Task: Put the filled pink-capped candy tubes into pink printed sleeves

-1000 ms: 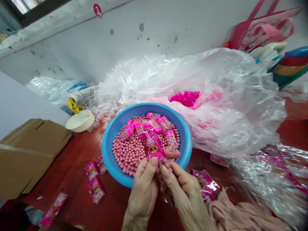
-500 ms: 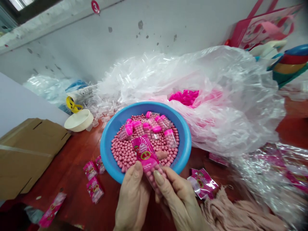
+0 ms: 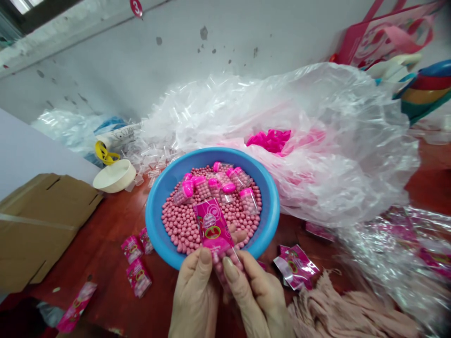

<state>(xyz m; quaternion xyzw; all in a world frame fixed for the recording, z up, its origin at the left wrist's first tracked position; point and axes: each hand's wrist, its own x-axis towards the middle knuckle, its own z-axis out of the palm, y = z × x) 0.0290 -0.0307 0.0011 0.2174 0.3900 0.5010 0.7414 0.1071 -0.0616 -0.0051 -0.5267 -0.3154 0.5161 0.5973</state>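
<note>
Shiny pink plastic sachet [image 3: 212, 224] stays pinched tightly between your left hand [image 3: 195, 300] and right hand [image 3: 255, 295], above round blue plastic basin [image 3: 151, 220].

The left hand [image 3: 193, 298] and the right hand [image 3: 257, 300] were close together at the low part of the view, both closed in a pinching pose. The two thumbs [image 3: 205, 257] pressed forward side by side, with the other fingers curled behind.
</note>
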